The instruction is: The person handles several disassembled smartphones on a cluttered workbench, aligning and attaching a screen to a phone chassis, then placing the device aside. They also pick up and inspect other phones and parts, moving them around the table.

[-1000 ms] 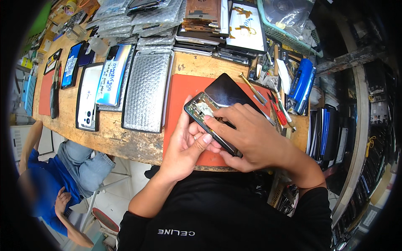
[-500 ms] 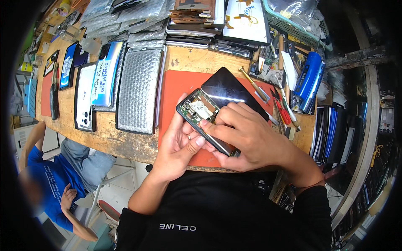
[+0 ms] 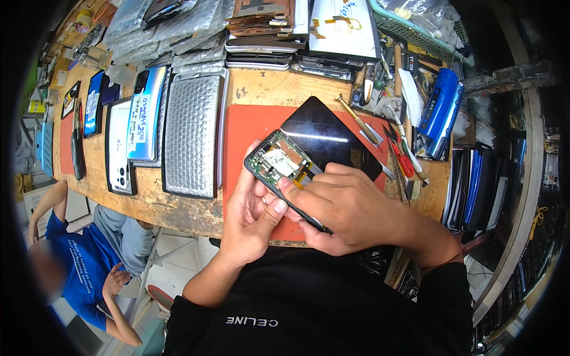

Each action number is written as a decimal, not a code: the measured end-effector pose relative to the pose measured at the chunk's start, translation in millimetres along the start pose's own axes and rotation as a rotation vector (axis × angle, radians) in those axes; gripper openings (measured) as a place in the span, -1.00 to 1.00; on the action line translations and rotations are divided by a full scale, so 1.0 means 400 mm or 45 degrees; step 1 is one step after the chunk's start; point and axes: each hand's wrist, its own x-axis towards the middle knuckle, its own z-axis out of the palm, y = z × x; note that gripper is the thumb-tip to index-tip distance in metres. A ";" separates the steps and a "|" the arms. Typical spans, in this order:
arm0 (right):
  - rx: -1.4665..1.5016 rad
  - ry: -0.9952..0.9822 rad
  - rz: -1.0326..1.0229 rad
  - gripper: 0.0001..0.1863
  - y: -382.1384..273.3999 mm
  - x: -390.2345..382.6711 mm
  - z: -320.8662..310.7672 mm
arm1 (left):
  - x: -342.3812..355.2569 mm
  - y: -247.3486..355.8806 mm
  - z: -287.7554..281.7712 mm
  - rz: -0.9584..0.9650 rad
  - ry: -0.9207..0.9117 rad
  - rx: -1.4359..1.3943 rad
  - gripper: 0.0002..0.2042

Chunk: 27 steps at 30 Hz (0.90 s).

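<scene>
An opened smartphone (image 3: 287,159), its green board and copper-coloured parts bare and a white label inside, is held at a slant above the red mat (image 3: 243,127). My left hand (image 3: 252,219) grips its left and lower edge, thumb along the near side. Closed over the lower right part of the phone is my right hand (image 3: 350,207), its thumb by the yellow flex cable (image 3: 299,180). Those fingers hide the phone's lower end, and whether they pinch a small part cannot be made out. A dark glossy tablet (image 3: 332,130) lies just behind the phone.
To the right lie a brass screwdriver (image 3: 357,118), red-handled pliers (image 3: 401,160) and a blue tool (image 3: 440,107). Phones (image 3: 147,113) and a bubble-wrapped device (image 3: 193,136) line the left. Bubble-wrap packages (image 3: 178,32) are stacked behind. A person in blue (image 3: 89,261) sits at the lower left.
The phone has tipped slightly and more of its inside shows, with the yellow flex cable now in sight. My right hand has shifted a little downward. The seated person's hand has risen.
</scene>
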 end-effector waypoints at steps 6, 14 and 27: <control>-0.001 0.003 0.000 -0.32 -0.001 -0.004 0.001 | 0.003 0.002 0.005 0.021 0.036 0.035 -0.15; -0.020 -0.048 0.006 -0.29 -0.006 -0.009 -0.002 | 0.003 0.009 0.012 0.009 0.051 0.080 -0.15; -0.031 -0.021 0.008 -0.26 -0.008 -0.015 -0.004 | 0.002 0.003 0.005 0.015 0.018 0.068 -0.16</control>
